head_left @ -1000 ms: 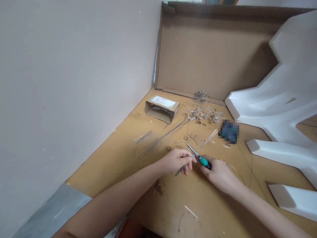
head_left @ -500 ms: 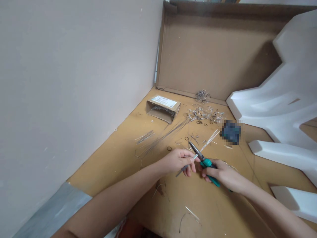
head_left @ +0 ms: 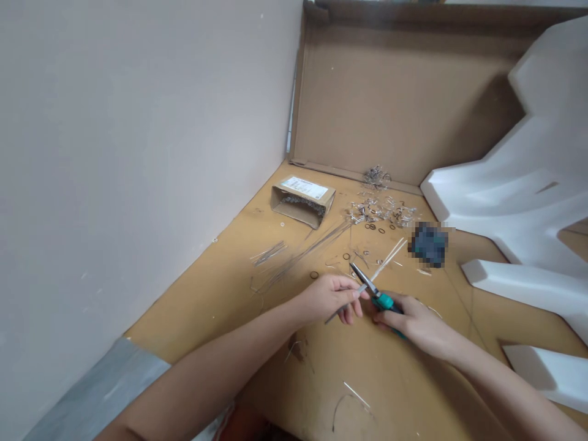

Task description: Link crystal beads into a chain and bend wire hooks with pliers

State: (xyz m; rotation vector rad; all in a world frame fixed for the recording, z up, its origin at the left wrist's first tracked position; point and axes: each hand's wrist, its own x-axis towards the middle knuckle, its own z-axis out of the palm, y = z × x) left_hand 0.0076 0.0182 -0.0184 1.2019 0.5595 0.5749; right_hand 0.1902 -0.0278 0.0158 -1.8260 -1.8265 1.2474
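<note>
My left hand [head_left: 342,298] pinches a thin bundle of metal wires [head_left: 390,256] between thumb and fingers. The bundle slants from lower left to upper right, and its far ends fan out slightly. Wrapped round the green handles of long-nose pliers [head_left: 365,278] is my right hand [head_left: 404,318]. The pliers' grey jaws point up and left and cross the wires just beyond my left fingertips. Whether the jaws press on the wires I cannot tell. Long loose wires [head_left: 310,248] and small dark rings [head_left: 314,275] lie on the tabletop beyond my left hand.
An open cardboard box [head_left: 303,202] holding small metal pieces lies on its side. Right of it is a pile of bent metal bits [head_left: 381,211]. A large cardboard tray [head_left: 404,98] stands behind, white foam [head_left: 514,282] at right, and a pale wall [head_left: 138,135] at left. A dark pixelated patch [head_left: 428,245] sits near the foam.
The pliers' handles have closed together somewhat in my right hand. The wire bundle has turned slightly. Both hands stay in nearly the same place.
</note>
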